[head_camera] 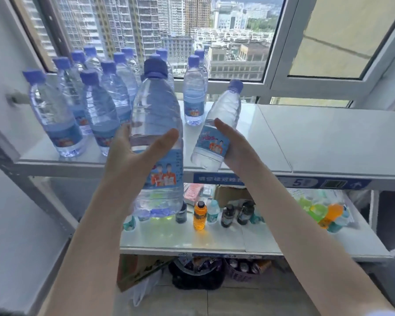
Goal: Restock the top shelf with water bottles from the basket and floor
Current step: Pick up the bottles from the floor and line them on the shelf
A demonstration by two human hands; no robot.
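Two bottles are being held up at the top shelf (pixel 328 137) at the same time, so the placing step is judged to be in hand. The left bottle (pixel 157 115) is being held upright in front of the shelf's front edge, with its base below that edge. It is being grasped by the left hand (pixel 132 160), whose thumb and fingers are spread wide and curved around its middle. The right bottle (pixel 219 128) is being held tilted, its cap leaning away to the right and its base at the front edge. It is being gripped at the label by the right hand (pixel 237 147). The standing bottles (pixel 96 106) are grouped at the left end of the shelf. For the next move, each bottle probably needs to be lifted over the edge, made upright and set beside the group without the neighbours being knocked.
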